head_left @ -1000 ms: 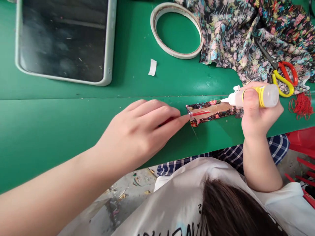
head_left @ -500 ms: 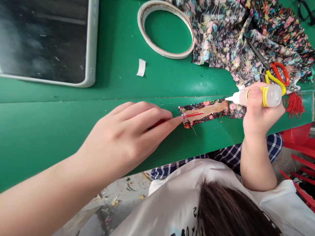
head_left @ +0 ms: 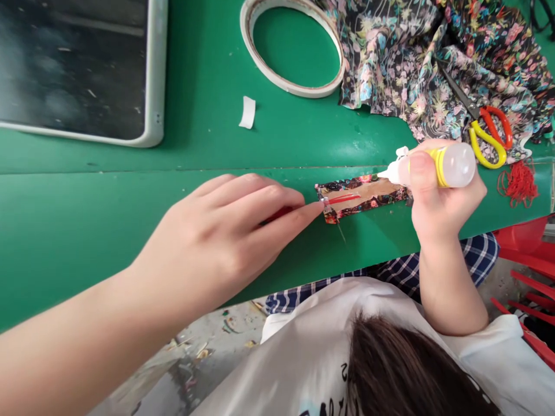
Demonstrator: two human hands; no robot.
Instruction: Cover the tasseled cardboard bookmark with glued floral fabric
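A narrow cardboard strip (head_left: pixel 373 190) edged with folded floral fabric lies flat on the green table. Red threads (head_left: pixel 344 198) run along its bare brown middle from the left end. My left hand (head_left: pixel 229 231) has its fingertips pressed on that left end, and something red shows beneath its fingers, mostly hidden. In my right hand (head_left: pixel 437 202) is a small clear glue bottle (head_left: pixel 460 164) with a yellow band, held tilted almost flat. Its white nozzle points left, with the tip at the strip's upper edge. The strip's right end is partly hidden behind my right hand.
Yellow-and-red-handled scissors (head_left: pixel 485 127) lie on crumpled floral fabric (head_left: pixel 390 63), near a bundle of red thread (head_left: pixel 518 184). A roll of tape (head_left: pixel 299 89), a white scrap (head_left: pixel 247 112) and a dark-screened tablet (head_left: pixel 158 75) also rest on the green table (head_left: pixel 203 115).
My right hand has moved left with the glue bottle, so the nozzle tip has travelled along the strip's upper edge. The left hand stays at the left end.
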